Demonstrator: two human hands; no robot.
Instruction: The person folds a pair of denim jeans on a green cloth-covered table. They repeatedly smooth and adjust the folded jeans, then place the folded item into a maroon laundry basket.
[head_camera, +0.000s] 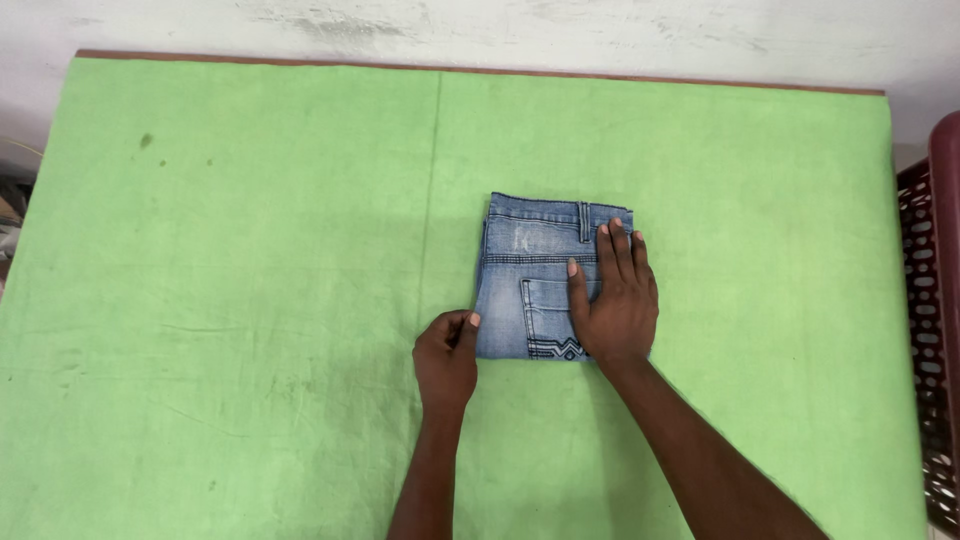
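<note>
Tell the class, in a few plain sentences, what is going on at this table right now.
A person works with bare hands on folded blue jeans lying on a green cloth-covered table. The right hand lies flat on top of the jeans, fingers spread over the back pocket. The left hand pinches the bundle's lower left corner. A dark red perforated basket stands at the table's right edge.

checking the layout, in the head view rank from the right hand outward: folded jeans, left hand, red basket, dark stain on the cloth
1. Folded jeans: right hand lies flat on them, fingers spread.
2. Left hand: at the jeans' lower left corner.
3. Red basket: at the right edge.
4. Dark stain: far upper left on the green cloth.
</note>
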